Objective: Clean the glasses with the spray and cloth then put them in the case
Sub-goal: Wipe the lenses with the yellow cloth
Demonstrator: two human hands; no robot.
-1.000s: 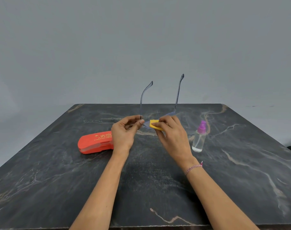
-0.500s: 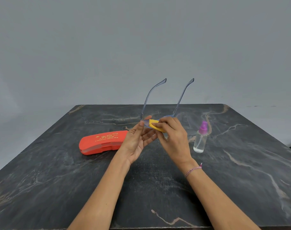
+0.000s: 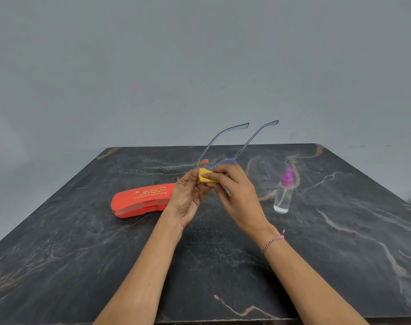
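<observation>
Clear blue-framed glasses point(image 3: 225, 143) are held above the table's middle, both temple arms pointing up and to the right. My left hand point(image 3: 188, 198) grips the frame's left side, palm turned toward me. My right hand point(image 3: 235, 191) pinches a folded yellow cloth point(image 3: 205, 177) against the left lens. The lenses are mostly hidden behind my fingers. An orange glasses case point(image 3: 140, 200) lies shut on the table, left of my hands. A small clear spray bottle point(image 3: 283, 191) with a purple top stands upright to the right.
A dark marble table point(image 3: 223, 266) carries everything; its near edge runs along the bottom of the view and its far edge meets a plain grey wall. A braided bracelet point(image 3: 272, 241) circles my right wrist.
The glasses have tilted so the temple arms lean further right. My left hand turned palm-up under the frame. The cloth slid left along the lens.
</observation>
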